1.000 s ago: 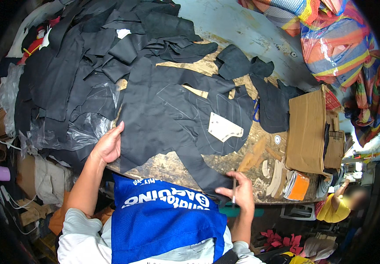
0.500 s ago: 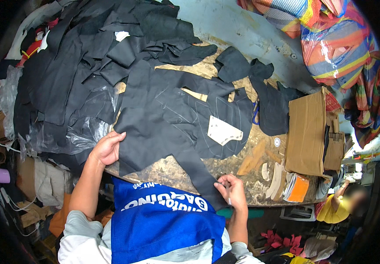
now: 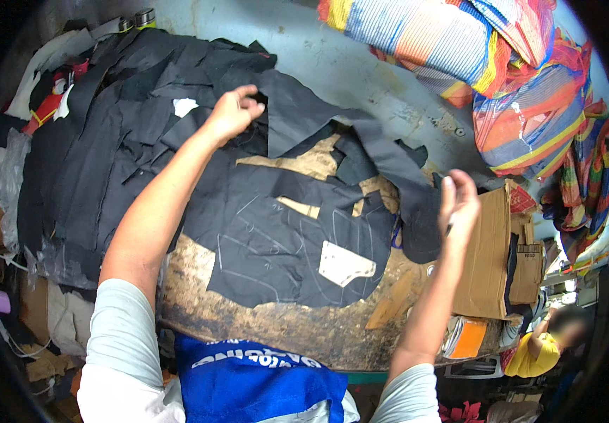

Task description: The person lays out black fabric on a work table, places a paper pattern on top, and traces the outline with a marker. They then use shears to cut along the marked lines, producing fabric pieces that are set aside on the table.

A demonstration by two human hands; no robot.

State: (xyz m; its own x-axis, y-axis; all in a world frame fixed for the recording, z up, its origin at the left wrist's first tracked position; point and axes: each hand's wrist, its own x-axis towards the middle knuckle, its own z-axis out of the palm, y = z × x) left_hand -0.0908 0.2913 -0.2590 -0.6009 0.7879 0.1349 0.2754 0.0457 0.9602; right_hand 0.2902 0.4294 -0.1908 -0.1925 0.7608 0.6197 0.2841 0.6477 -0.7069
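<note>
A black sheet of material (image 3: 318, 106) with a long narrow arm stretches across the far side of the table. Beside its left end is my left hand (image 3: 232, 116), with thumb and fingers apart. My right hand (image 3: 461, 204) is raised near the strip's right end, fingers curled; a small dark thing shows at its palm, too small to name. Nearer me lies another black sheet (image 3: 262, 247) marked with pale drawn outlines. On that sheet rests a white pattern piece (image 3: 345, 265) with small holes.
A big heap of black material (image 3: 107, 134) covers the table's left. At the right stand a cardboard box (image 3: 479, 261) and an orange-covered stack (image 3: 466, 338). Striped bundles (image 3: 424, 42) hang over the far right. A person in yellow (image 3: 533, 352) is farther off.
Both hands have moved far forward and apart. The plain black sheet has gone from the near edge to the far side, uncovering more of the marked sheet and the wooden tabletop.
</note>
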